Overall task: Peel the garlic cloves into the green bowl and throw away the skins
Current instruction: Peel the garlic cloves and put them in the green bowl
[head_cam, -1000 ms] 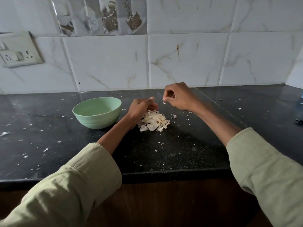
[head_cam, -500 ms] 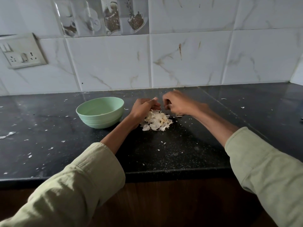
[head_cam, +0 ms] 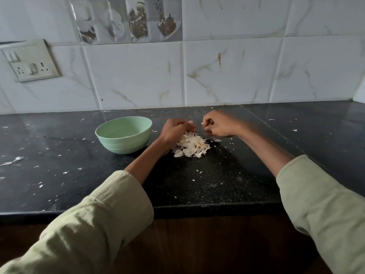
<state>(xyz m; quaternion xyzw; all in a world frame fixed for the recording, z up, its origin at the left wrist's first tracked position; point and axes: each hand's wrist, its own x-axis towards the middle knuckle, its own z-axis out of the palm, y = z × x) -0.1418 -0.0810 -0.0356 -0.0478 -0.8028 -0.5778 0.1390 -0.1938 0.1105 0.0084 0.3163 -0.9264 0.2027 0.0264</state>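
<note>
The green bowl [head_cam: 122,145] stands on the black counter, left of centre. To its right lies a pile of white garlic skins [head_cam: 190,145]. My left hand [head_cam: 174,129] hovers over the pile's far left edge, fingers curled round a small pale piece that looks like a garlic clove [head_cam: 190,122]. My right hand [head_cam: 220,125] is just right of it, slightly blurred. Its fingertips pinch a tiny white bit of skin [head_cam: 201,123]. The two hands almost meet above the pile. What lies in the bowl is hidden by its wall.
Small skin flakes are scattered over the black counter [head_cam: 59,151]. A tiled wall rises behind it, with a switch and socket plate [head_cam: 29,61] at the upper left. The counter's front edge runs under my sleeves, above a dark wooden cabinet front.
My right hand dipped to the counter beside the pile, then lifted back towards my left hand. The left hand stayed at the pile's far edge. The bowl has not moved.
</note>
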